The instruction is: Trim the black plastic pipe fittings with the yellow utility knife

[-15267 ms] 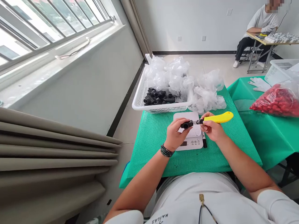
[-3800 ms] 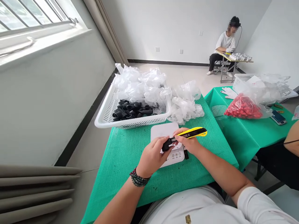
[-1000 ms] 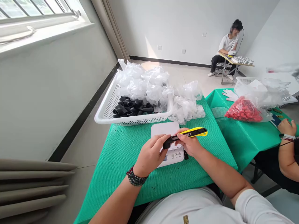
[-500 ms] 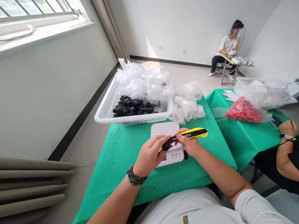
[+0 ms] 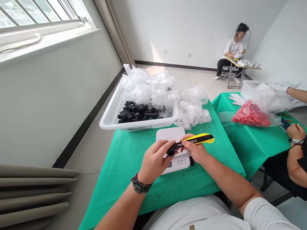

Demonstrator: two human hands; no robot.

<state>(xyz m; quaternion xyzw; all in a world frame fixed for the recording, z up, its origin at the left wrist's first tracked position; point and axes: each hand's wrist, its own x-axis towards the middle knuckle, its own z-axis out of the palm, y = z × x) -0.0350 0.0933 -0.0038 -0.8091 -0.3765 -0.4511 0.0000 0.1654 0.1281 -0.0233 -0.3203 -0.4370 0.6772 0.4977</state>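
My left hand (image 5: pixel 156 158) is closed round a black rubber sleeve (image 5: pixel 171 151), its round opening facing me. My right hand (image 5: pixel 193 150) grips a yellow and black utility knife (image 5: pixel 200 139), handle pointing right and front end against the black sleeve. Whether the blade has entered the rubber cannot be made out. Both hands are above a white digital scale (image 5: pixel 168 132), covering part of its plate and display. Behind it, a white basket (image 5: pixel 134 126) holds several similar black sleeves (image 5: pixel 134 111) and knotted clear plastic bags (image 5: pixel 146 86).
More clear bags (image 5: pixel 192 111) lie right of the basket on the green table cover (image 5: pixel 129 159). On the neighbouring green table are a bag of red parts (image 5: pixel 251 115), a white glove (image 5: pixel 237 98) and a co-worker's arms. Another person (image 5: pixel 233 49) sits at a small table by the far wall.
The black sleeve has turned slightly, so its opening shows more. The knife stays against it. At the right, a gloved co-worker's hand has reached over the bags. The view has shifted slightly.
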